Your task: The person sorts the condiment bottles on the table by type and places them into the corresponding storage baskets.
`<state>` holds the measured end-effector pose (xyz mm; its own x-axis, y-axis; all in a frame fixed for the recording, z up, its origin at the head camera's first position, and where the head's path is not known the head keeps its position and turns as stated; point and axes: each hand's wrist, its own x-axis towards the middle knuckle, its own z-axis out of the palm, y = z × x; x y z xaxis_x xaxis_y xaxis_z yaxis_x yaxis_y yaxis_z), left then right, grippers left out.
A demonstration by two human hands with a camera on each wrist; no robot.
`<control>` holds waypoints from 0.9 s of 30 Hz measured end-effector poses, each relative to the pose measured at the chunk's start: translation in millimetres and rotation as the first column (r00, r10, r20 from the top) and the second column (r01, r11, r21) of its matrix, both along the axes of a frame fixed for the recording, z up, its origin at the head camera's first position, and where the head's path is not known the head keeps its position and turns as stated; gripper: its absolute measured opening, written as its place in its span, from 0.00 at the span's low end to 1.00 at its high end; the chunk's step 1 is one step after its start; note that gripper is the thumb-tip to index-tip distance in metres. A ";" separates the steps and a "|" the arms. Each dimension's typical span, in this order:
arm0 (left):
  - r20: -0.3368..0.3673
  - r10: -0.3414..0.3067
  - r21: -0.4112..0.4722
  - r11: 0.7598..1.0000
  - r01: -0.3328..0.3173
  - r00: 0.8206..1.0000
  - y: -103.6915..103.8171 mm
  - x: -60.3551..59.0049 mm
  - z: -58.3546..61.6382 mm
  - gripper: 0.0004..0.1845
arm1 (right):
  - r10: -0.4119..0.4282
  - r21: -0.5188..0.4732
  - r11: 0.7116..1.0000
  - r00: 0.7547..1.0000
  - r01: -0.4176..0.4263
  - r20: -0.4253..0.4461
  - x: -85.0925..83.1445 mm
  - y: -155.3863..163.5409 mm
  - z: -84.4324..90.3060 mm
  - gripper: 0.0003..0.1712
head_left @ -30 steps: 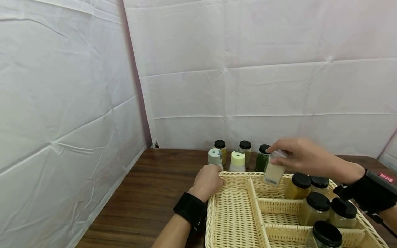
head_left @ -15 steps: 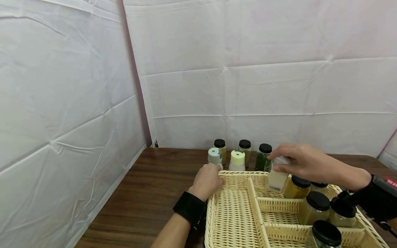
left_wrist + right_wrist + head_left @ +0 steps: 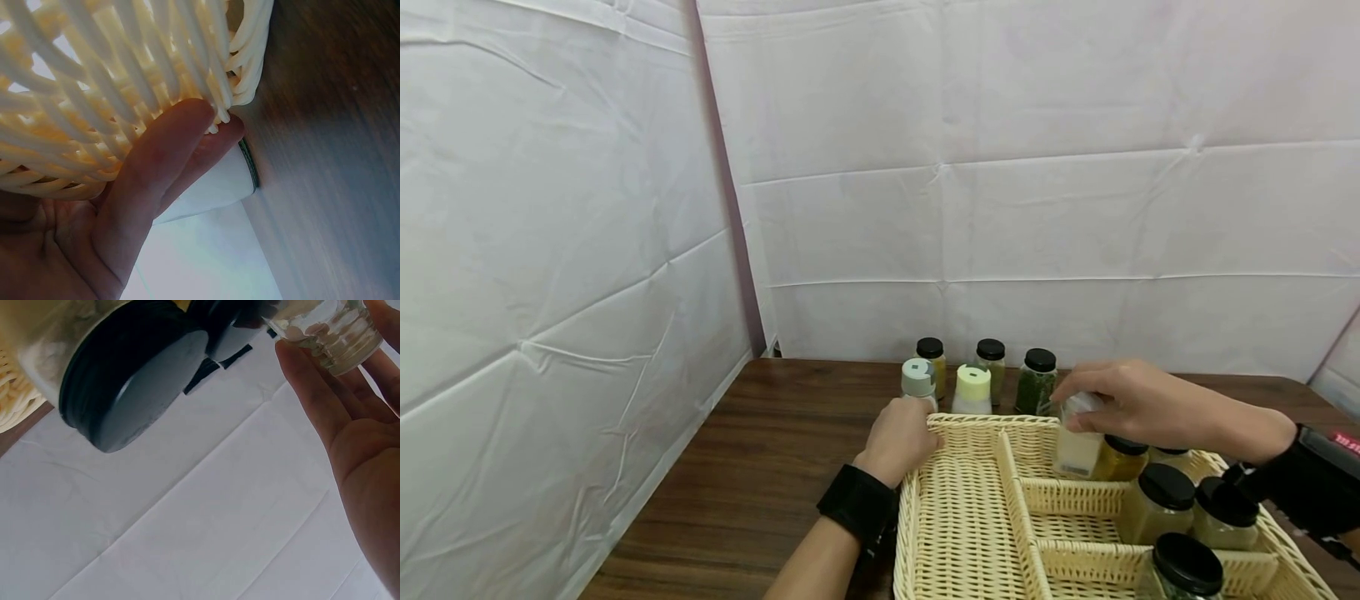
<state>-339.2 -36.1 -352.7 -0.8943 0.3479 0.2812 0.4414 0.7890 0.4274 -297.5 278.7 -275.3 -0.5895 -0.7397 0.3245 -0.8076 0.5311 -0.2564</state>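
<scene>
Left hand (image 3: 901, 442) grips far left corner of wicker basket (image 3: 966, 517) on brown table (image 3: 760, 483). Right hand (image 3: 1123, 404), well apart, pinches pale-filled jar (image 3: 1078, 452) by clear top, inside basket's back compartment, just beside yellow-filled jar (image 3: 1117, 464).

One wicker basket (image 3: 970, 517) has five black-lidded jars (image 3: 1156, 510) visible inside it, plus one pale clear-topped jar (image 3: 1078, 447) in or just above its far compartment. Beyond the basket's far rim are five containers: three more black-lidded jars (image 3: 1036, 388), one grey-capped bottle (image 3: 917, 380) and one yellow-capped bottle (image 3: 973, 392).
</scene>
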 end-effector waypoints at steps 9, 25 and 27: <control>0.005 -0.002 0.011 1.000 0.002 1.000 -0.1 -0.1 0.1 0.10 | 0.017 0.041 0.999 0.999 -0.019 0.047 -3.5 1.5 -5.0 0.14; 0.016 0.006 0.006 1.000 -0.006 1.000 0.2 -1.1 -2.1 0.12 | -0.039 0.167 0.986 0.988 0.013 0.152 -5.8 0.1 -8.0 0.15; 0.018 0.007 0.008 1.000 -0.007 1.000 0.4 -1.0 -1.6 0.12 | -0.043 0.177 0.984 0.987 0.016 0.153 -5.7 0.1 -8.6 0.15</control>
<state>-340.2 -35.7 -354.3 -0.9016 0.3393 0.2682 0.4281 0.7885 0.4416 -303.2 278.8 -284.0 -0.6451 -0.7582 0.0948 -0.7484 0.6019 -0.2787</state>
